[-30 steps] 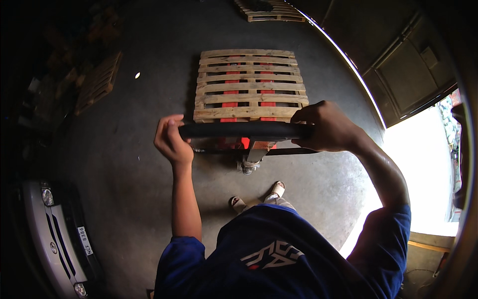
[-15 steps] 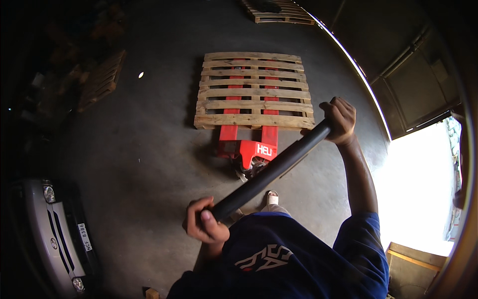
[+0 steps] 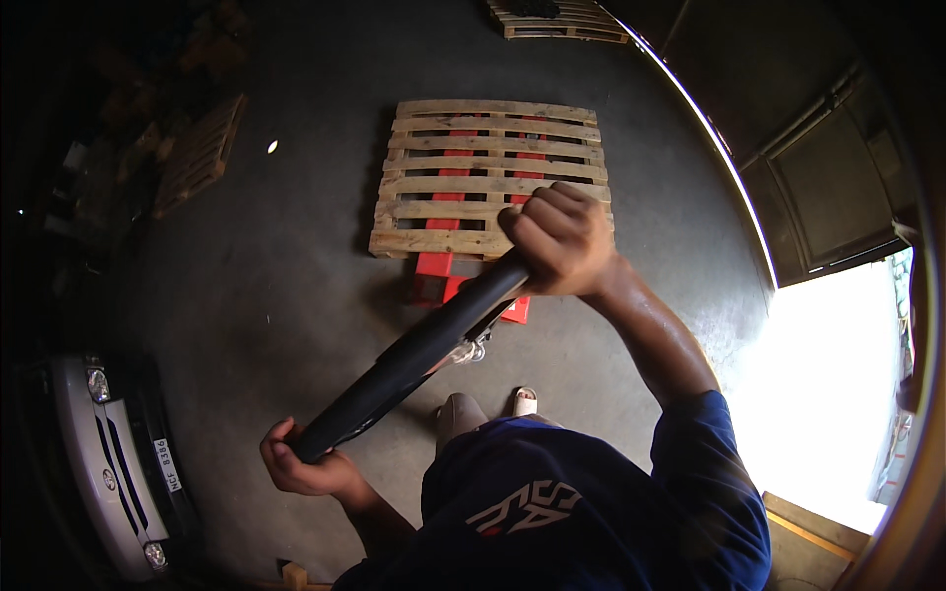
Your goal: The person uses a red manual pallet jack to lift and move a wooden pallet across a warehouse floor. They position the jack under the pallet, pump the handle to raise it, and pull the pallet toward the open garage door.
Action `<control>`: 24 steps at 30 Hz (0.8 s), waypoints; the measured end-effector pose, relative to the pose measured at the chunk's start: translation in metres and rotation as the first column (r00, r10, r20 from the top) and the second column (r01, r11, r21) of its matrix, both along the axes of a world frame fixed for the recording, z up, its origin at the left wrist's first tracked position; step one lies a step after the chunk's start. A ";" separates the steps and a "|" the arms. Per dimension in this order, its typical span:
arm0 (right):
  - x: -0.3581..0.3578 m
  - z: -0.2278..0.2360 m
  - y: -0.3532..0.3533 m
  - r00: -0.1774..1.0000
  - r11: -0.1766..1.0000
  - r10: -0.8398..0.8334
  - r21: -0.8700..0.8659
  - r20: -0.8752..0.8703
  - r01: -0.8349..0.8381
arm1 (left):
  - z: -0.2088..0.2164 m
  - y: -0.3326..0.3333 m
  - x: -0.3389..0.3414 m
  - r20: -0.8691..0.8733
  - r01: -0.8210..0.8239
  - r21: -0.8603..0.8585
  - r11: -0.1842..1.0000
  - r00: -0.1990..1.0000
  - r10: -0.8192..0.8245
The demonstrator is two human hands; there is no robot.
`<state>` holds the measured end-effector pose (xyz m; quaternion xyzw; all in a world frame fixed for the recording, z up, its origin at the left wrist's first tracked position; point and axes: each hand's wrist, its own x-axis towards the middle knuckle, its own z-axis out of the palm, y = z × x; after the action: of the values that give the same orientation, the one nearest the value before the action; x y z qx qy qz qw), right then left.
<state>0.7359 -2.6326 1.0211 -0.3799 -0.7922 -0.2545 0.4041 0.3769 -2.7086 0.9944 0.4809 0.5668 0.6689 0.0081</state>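
A black pallet jack handle [image 3: 394, 369] slants across the middle, from lower left to upper right. My right hand [image 3: 560, 241] is wrapped round its upper end, in front of the pallet's near right part. At its lower end my left hand [image 3: 307, 463] holds on, fingers curled about the tip. Beyond the handle, the red pallet jack [image 3: 433, 264] has its forks beneath a wooden pallet [image 3: 396, 241]; the red shows through the gaps between the slats. My right hand and the handle hide much of the jack's front.
A silver vehicle front [image 3: 84, 463] stands at the lower left. Another pallet [image 3: 202, 158] leans at the dark far left, and one more [image 3: 562, 30] lies at the far end. Bright light comes through an opening [image 3: 818, 384] on the right, beside a dark door panel [image 3: 828, 197].
The handle has swung left, with both hands moving left along with it; my left hand is also lower. The pallet and jack sit slightly farther left in view. More of my left leg shows.
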 end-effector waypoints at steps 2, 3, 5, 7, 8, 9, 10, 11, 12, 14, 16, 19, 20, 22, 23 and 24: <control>-0.007 0.002 0.006 0.999 1.000 0.011 0.002 -0.037 -0.011 | -0.007 0.008 -0.017 -0.088 -0.039 0.017 0.999 0.995 0.040; -0.009 0.004 0.007 0.999 1.000 0.028 -0.005 -0.046 -0.028 | -0.010 0.012 -0.022 -0.130 -0.064 0.020 0.998 0.989 0.066; -0.011 0.001 0.012 1.000 1.000 0.010 0.002 -0.030 -0.010 | -0.013 0.022 -0.027 -0.325 -0.132 0.095 0.987 0.933 0.156; -0.015 0.001 0.019 1.000 1.000 0.016 -0.009 -0.025 -0.016 | -0.010 0.027 -0.034 -0.326 -0.124 0.061 0.990 0.935 0.137; -0.018 0.004 0.023 0.999 0.999 0.033 -0.020 -0.028 -0.034 | -0.007 0.036 -0.036 -0.492 -0.148 0.140 0.979 0.848 0.198; -0.022 0.006 0.028 0.998 0.998 0.053 -0.028 -0.032 -0.054 | -0.004 0.042 -0.039 -0.545 -0.160 0.154 0.975 0.809 0.219; -0.027 0.005 0.033 0.999 0.998 0.047 -0.041 -0.015 -0.048 | -0.001 0.048 -0.043 -0.596 -0.170 0.170 0.971 0.766 0.239; -0.032 0.006 0.039 0.997 0.997 0.069 -0.028 -0.028 -0.069 | 0.000 0.054 -0.049 -0.644 -0.179 0.186 0.966 0.720 0.257; -0.036 0.009 0.045 0.995 0.996 0.086 -0.011 -0.040 -0.087 | 0.000 0.062 -0.055 -0.643 -0.157 0.204 0.966 0.723 0.253; -0.045 0.010 0.061 0.991 0.994 0.110 0.036 -0.072 -0.108 | -0.002 0.074 -0.067 -0.542 -0.162 0.089 0.983 0.820 0.184; -0.054 0.011 0.075 0.998 0.998 0.064 0.001 -0.028 -0.064 | -0.002 0.089 -0.080 -0.449 -0.150 0.012 0.989 0.883 0.139; -0.068 0.015 0.099 0.996 0.996 0.085 0.014 -0.041 -0.084 | 0.001 0.115 -0.094 -0.465 -0.133 0.025 0.991 0.876 0.129; -0.073 0.018 0.107 0.993 0.994 0.106 0.030 -0.057 -0.104 | 0.006 0.125 -0.096 -0.551 -0.120 0.088 0.989 0.821 0.149; -0.082 0.020 0.122 0.992 0.993 0.111 0.031 -0.051 -0.110 | 0.002 0.142 -0.112 -0.573 -0.090 0.098 0.991 0.810 0.130; -0.085 0.021 0.127 0.992 0.993 0.112 0.032 -0.049 -0.111 | 0.000 0.148 -0.120 -0.530 -0.061 0.014 0.998 0.846 0.059; -0.086 0.023 0.130 0.994 0.995 0.102 0.021 -0.030 -0.101 | 0.000 0.150 -0.129 -0.477 -0.038 -0.073 0.997 0.879 -0.001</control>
<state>0.6497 -2.5023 1.0441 -0.3392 -0.8018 -0.2353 0.4321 0.2478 -2.5591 0.9941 0.6246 0.5821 0.5069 -0.1187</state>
